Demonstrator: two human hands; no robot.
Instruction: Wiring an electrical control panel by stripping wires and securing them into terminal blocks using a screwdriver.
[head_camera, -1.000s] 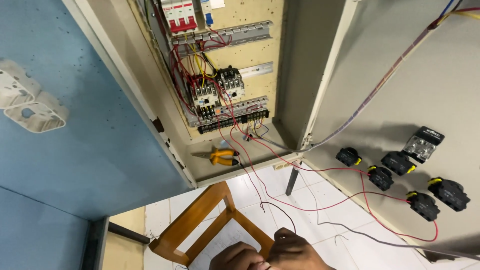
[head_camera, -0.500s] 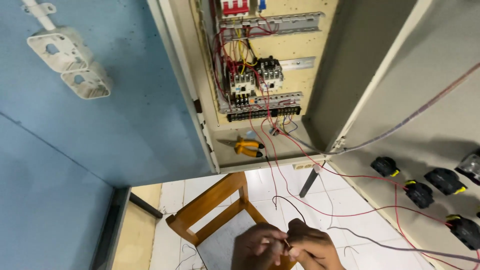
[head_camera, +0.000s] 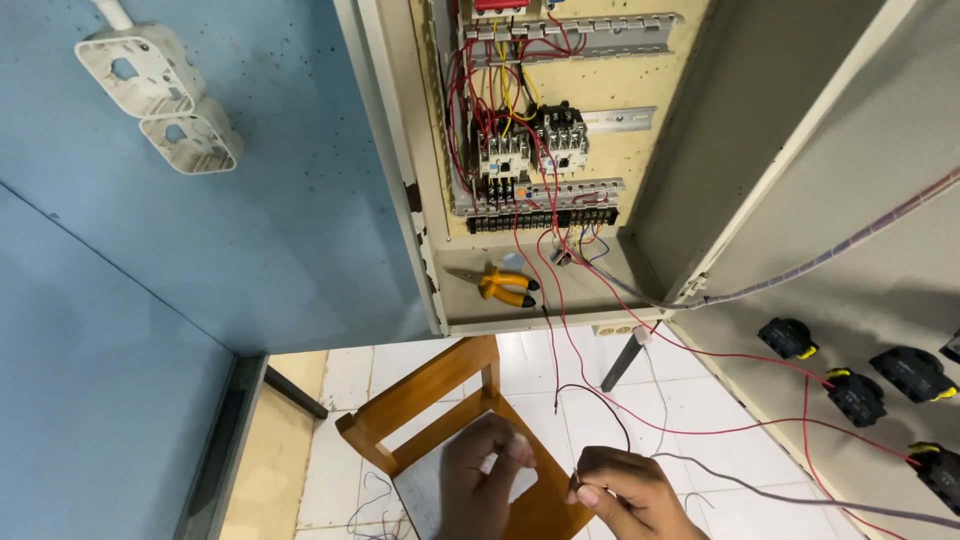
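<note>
Blue wall (head_camera: 150, 300) fills the left of the frame, with two white junction boxes (head_camera: 160, 95) fixed at upper left. Right of it an open beige electrical cabinet (head_camera: 400, 200) shows contactors (head_camera: 530, 145) above a black terminal strip (head_camera: 540, 218), and orange-handled pliers (head_camera: 500, 285) lie on the cabinet's floor.

At lower centre, over a wooden chair (head_camera: 420, 400), the person's two hands work on a loose lead. The left hand (head_camera: 485, 470) has its grip drawn together, fingertips against thumb. Whether anything small sits between them cannot be told. Just to its right, the right hand (head_camera: 620, 495) has its grip clamped on the end of a thin dark wire (head_camera: 600, 395), which arches up from the pinch and drops to a free end above the chair.

The step in hand appears to be work on that wire's end. The lead looks slim and limp, so any further handling calls for a fine, steady pinch close to the tip, with the two hands near each other.

Red wires (head_camera: 700, 350) trail from the cabinet across the tiled floor's view to black switch backs (head_camera: 855, 395) on the open door at right, and a grey wire (head_camera: 780, 490) runs off at lower right.
</note>
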